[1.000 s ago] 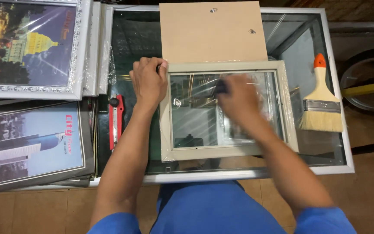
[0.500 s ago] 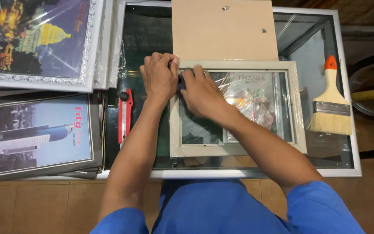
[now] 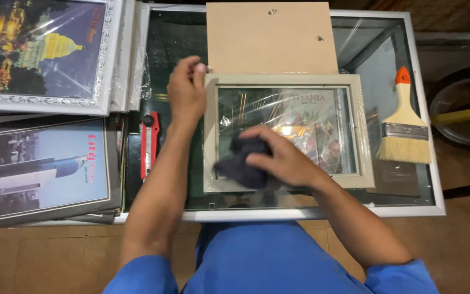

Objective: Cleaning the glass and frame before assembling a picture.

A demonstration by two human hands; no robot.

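Right hand (image 3: 284, 158) grip clamped on dark cloth (image 3: 243, 163), pressing frame (image 3: 286, 133) glass. Left hand (image 3: 187, 90) fingers together, pinning far-left corner. Best: light, even strokes, frame flat on bench (image 3: 311, 209).

my right hand (image 3: 284, 158) hid most of the cloth (image 3: 240, 163) | my left hand (image 3: 187, 90) was blurred | wheel (image 3: 463, 117) cut off at edge

Your left hand (image 3: 187, 92) grips the pale picture frame (image 3: 361, 136) at its upper-left corner; your right hand (image 3: 281, 158) presses a dark cloth (image 3: 240, 160) onto its glass.
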